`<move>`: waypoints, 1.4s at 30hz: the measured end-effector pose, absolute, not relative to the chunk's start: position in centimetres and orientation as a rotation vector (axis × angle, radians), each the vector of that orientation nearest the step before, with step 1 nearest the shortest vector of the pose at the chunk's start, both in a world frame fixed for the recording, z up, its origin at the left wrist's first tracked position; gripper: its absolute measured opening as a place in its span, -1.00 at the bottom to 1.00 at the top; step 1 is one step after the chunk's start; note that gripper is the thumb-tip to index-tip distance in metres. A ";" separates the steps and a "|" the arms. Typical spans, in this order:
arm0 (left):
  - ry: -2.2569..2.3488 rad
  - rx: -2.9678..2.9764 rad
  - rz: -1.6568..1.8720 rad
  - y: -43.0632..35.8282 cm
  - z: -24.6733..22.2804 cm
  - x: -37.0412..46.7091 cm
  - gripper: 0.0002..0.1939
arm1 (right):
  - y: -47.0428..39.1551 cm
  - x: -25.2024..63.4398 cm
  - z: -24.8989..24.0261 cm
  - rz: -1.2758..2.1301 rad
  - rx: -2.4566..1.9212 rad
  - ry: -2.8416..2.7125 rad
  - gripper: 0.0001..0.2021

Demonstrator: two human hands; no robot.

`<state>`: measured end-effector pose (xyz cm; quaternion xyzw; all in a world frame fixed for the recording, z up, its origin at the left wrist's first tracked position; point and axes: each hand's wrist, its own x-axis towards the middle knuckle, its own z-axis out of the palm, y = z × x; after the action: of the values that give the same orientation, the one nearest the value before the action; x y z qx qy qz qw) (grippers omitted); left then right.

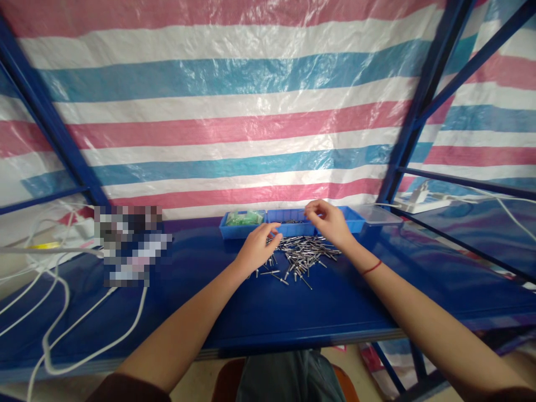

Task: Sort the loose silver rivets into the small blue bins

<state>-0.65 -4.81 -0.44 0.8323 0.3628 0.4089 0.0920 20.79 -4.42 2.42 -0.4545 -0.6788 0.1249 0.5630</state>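
A loose pile of metal blind rivets lies on the blue tabletop. At the pile's left edge is my left hand, its thumb and fingers apart with a gap between them; nothing shows in it. My right hand is raised over the row of blue plastic bins, fingers curled and pinched toward the thumb. Whatever its fingertips may hold is too small to make out. Under and beside it, the middle blue bin contains some rivets. Part of the right-hand blue bin is hidden behind that hand.
The left blue bin holds green and clear plastic packets. A clear lid lies right of the bins. White cables and a blurred-out object occupy the left side. A power strip sits back right, near blue frame posts.
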 end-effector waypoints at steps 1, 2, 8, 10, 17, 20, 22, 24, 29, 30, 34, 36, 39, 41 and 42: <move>1.076 2.552 1.154 -4.8 -0.3 -0.8 -0.73 | -4.0 21.8 2.5 0.131 -1.151 -1.558 -0.82; 1.073 2.634 1.078 -4.9 -0.1 -1.0 -0.75 | -3.6 22.9 2.5 0.000 -1.233 -1.526 -0.82; 1.169 2.823 0.533 -5.1 2.2 -2.6 -0.71 | -1.8 27.2 1.5 -0.311 -1.585 -1.621 -0.70; 1.261 2.748 0.455 -5.1 3.2 -3.7 -0.71 | -1.8 27.1 1.3 -0.302 -1.581 -1.624 -0.65; 1.416 2.398 -0.031 -6.6 5.0 -6.9 -0.19 | -2.9 24.5 2.1 -0.100 -1.452 -1.675 -0.67; 1.486 2.375 -0.164 -7.3 4.7 -6.7 -0.17 | -3.6 23.5 2.5 -0.073 -1.412 -1.727 -0.69; 1.501 2.407 -0.161 -7.3 4.3 -6.1 -0.30 | -3.9 23.1 2.6 -0.064 -1.390 -1.771 -0.71; 1.457 2.452 -0.128 -7.0 3.9 -5.5 -0.41 | -4.2 22.7 2.6 -0.038 -1.370 -1.833 -0.72; 1.320 2.543 0.011 -6.5 3.1 -4.3 -0.51 | -4.5 22.0 2.3 0.059 -1.302 -2.066 -0.73; 1.290 2.576 0.041 -6.5 3.1 -4.0 -0.53 | -4.5 21.8 2.2 0.074 -1.291 -2.108 -0.73; 1.245 2.677 0.167 -6.7 2.4 -2.9 -0.60 | -4.9 21.0 1.8 0.136 -1.244 -2.213 -0.73; 1.262 2.724 0.246 -6.6 1.9 -2.5 -0.70 | -5.0 20.6 1.7 0.163 -1.216 -2.231 -0.74; 1.305 2.758 0.358 -6.4 1.0 -2.2 -0.77 | -5.1 20.1 1.4 0.195 -1.171 -2.248 -0.75; 1.338 2.765 0.399 -6.4 0.6 -2.1 -0.79 | -5.1 19.9 1.2 0.224 -1.139 -2.257 -0.75; 1.355 2.768 0.413 -6.4 0.5 -2.1 -0.79 | -5.1 19.9 1.1 0.239 -1.124 -2.261 -0.76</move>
<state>-2.05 -6.38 0.47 0.8901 0.4358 0.1328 0.0161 19.87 -5.05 1.12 -0.4231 -0.8509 0.0901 0.2980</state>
